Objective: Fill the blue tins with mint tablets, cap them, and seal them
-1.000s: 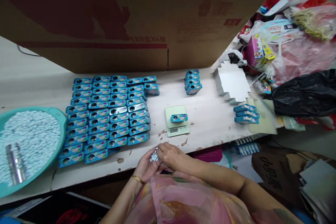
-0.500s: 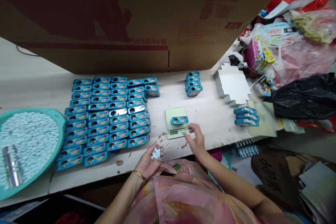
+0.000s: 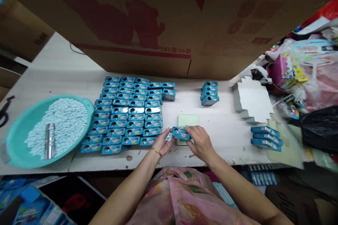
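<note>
My right hand (image 3: 200,142) grips a small blue tin (image 3: 181,133) just in front of the pale green scale (image 3: 188,121). My left hand (image 3: 163,143) is cupped around a few white candies (image 3: 168,136), touching the tin's left end. Left of my hands, several rows of matching blue tins (image 3: 128,115) lie flat on the white table (image 3: 66,77). A teal basin (image 3: 16,137) at the far left holds a heap of white candies (image 3: 63,119) and a metal scoop (image 3: 49,140).
A short stack of blue tins (image 3: 209,93) stands behind the scale. White die-cut card blanks (image 3: 252,100) and three blue tins (image 3: 266,137) lie to the right. A big cardboard box (image 3: 169,21) walls the back. Plastic bags and toy packs (image 3: 303,66) crowd the right side.
My right hand reached to the scale and lifted the blue tin off it. My left hand brought the candies up to the tin. The camera view shifted left.
</note>
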Available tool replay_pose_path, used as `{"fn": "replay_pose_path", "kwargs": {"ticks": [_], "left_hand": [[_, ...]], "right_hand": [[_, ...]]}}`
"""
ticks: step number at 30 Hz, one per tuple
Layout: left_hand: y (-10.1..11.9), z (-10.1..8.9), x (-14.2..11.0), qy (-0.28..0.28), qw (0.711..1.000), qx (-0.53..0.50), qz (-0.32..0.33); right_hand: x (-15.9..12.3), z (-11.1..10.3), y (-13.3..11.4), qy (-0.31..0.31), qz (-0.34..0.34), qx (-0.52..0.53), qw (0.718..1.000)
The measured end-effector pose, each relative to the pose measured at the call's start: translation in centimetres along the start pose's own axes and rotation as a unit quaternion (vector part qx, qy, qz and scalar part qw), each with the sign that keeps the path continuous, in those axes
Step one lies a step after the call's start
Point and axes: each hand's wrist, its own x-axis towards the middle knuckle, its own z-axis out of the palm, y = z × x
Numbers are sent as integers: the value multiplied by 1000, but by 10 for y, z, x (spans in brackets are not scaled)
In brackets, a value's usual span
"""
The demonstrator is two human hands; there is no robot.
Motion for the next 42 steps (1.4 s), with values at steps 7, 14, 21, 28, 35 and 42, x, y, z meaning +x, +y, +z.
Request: {"fn": "replay_pose_path", "kwargs": {"ticks": [7,14,21,28,35,42], "left_hand": [[-2,2,2,-28,1000,0,8],[0,-7,-7,-50,999,9,-2],[-2,-30,-24,9,1000,19,-1],[-2,-45,-34,23,1000,20,-6],[-3,-52,-39,39,999,21,-9],[-4,-59,-38,43,999,13,-10]], "right_hand": [[1,-2,2,-9,6,-53,999],[0,17,36,78,109,182,974],[-4,43,80,56,178,375,908],[-32,17,91,114,214,376,894],[-51,20,101,192,296,340,872],[-37,21,87,126,188,265,937]]}}
